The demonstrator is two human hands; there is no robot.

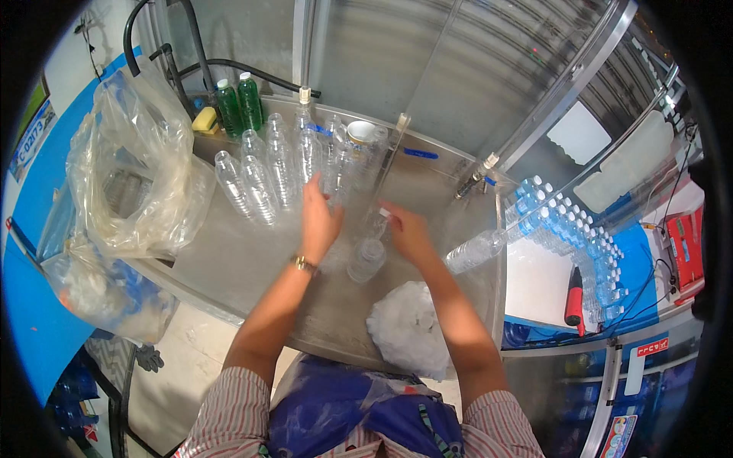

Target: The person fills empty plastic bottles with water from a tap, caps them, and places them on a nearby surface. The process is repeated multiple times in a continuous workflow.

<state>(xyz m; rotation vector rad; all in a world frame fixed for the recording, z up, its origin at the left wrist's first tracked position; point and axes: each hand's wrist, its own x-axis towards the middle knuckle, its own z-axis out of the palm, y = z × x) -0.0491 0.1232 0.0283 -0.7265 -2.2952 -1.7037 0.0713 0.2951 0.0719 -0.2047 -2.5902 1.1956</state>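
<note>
My left hand (pixel 320 223) reaches over the steel counter (pixel 229 275), thumb apart from the fingers and nothing visible in it. Its fingertips come close to the front of a group of clear, uncapped plastic bottles (pixel 280 163). To the right, my right hand (pixel 409 229) pinches a small white bottle cap (pixel 384 212); blur hides the detail around it. Just below and left of that hand is a clear plastic bottle (pixel 366 260) with its open neck up. A plastic bag of white caps (pixel 409 326) lies under my right forearm.
Two green bottles (pixel 239 106) and a yellow sponge (pixel 205 121) stand at the back left, near a large clear bag (pixel 137 172). A filled bottle (pixel 475 252) leans at a filling tube. Rows of capped bottles (pixel 567 235) and a red-black marker-shaped object (pixel 574 300) are at right.
</note>
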